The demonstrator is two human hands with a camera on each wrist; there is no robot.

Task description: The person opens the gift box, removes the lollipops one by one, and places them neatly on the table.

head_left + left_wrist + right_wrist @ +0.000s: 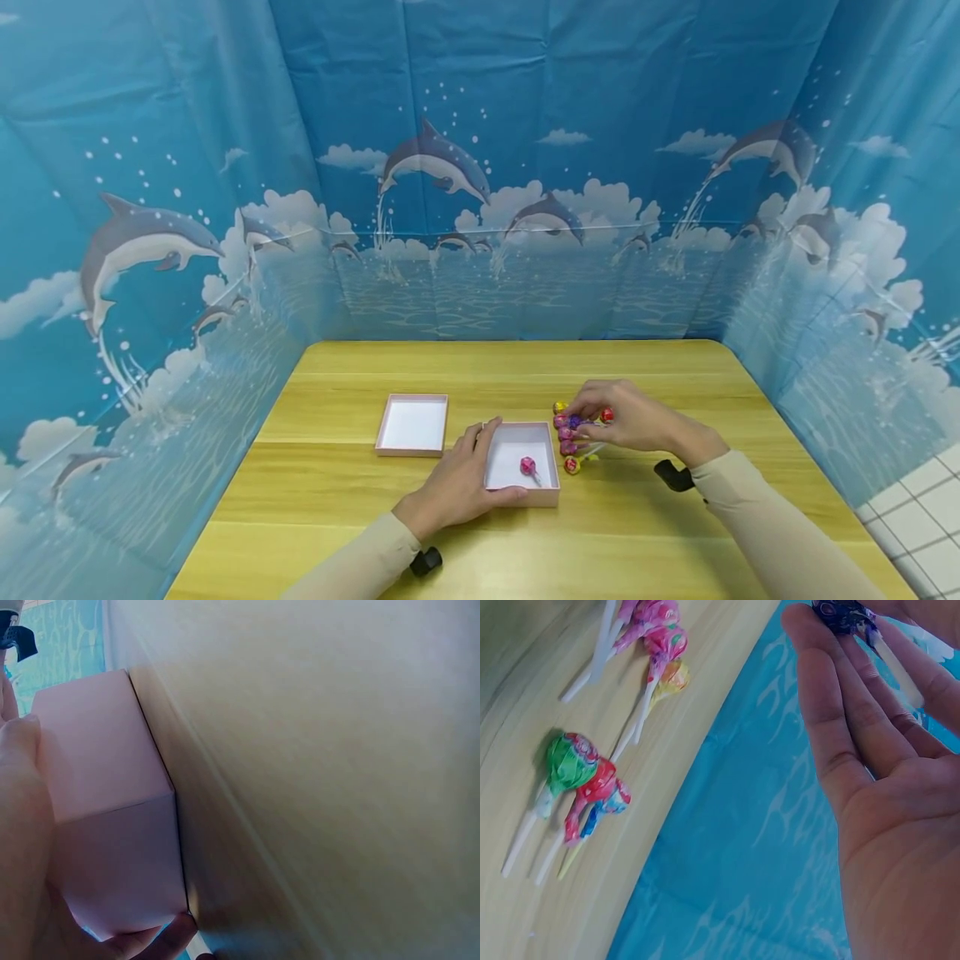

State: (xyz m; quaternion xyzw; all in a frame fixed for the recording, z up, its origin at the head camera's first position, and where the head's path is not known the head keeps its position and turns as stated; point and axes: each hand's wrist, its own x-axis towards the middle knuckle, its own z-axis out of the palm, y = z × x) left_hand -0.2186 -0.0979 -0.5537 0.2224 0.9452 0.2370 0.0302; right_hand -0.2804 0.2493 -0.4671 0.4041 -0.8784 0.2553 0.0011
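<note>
Pinching a purple lollipop (841, 615), the right hand (633, 417) is risking dropping it; left hand (457, 483) is gripping the pink box (522, 467).

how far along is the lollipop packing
Barely started. Done: one pink lollipop lies in the near box, which the left hand steadies. In hand: the right hand pinches a purple-wrapped lollipop in its fingers, over the pile. Left: the rest of the pile sits on the table right of the box, and the second box holds nothing.
</note>
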